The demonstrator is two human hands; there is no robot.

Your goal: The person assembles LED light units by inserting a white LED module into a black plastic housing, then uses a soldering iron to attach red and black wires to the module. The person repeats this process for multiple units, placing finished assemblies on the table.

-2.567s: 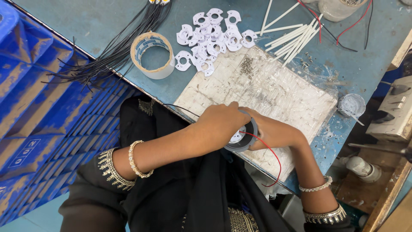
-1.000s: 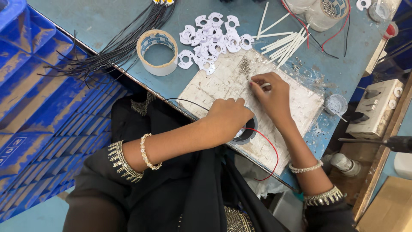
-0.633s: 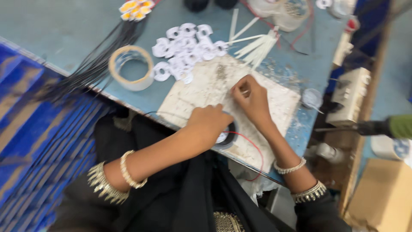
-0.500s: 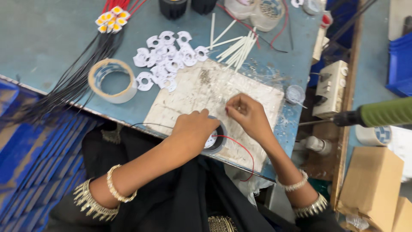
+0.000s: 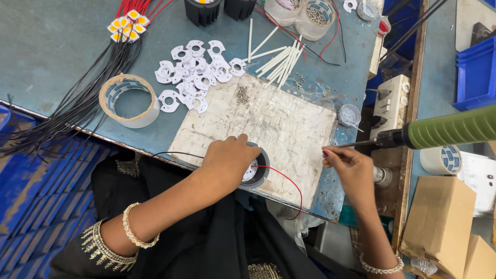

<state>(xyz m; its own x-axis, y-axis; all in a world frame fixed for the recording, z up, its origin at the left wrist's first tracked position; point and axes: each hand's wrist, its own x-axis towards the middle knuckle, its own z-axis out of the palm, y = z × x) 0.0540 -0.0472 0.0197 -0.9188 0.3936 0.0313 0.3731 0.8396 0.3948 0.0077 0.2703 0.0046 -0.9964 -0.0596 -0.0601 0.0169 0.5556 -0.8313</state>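
Note:
My left hand (image 5: 227, 161) rests over a round black housing (image 5: 258, 173) near the front edge of a scuffed white work pad (image 5: 279, 124). A red wire (image 5: 289, 183) and a black wire (image 5: 175, 154) run out of the housing. My right hand (image 5: 351, 168) hovers at the pad's right edge, thumb and forefinger pinched together. They sit right at the tip of the bit on a green-gripped electric screwdriver (image 5: 454, 126) that reaches in from the right. Whatever the pinch holds is too small to see.
A small pile of screws (image 5: 241, 94) lies on the pad's far side. Behind it are white plastic rings (image 5: 196, 72), white sticks (image 5: 279, 57), a tape roll (image 5: 129, 101), black wires (image 5: 77, 106) and screw jars (image 5: 315, 11). A socket box (image 5: 390, 101) and cardboard boxes (image 5: 439, 222) stand at the right.
My right hand has left the far side of the pad near the screws and moved to its right edge, beside the screwdriver bit. My left hand has stayed on the housing.

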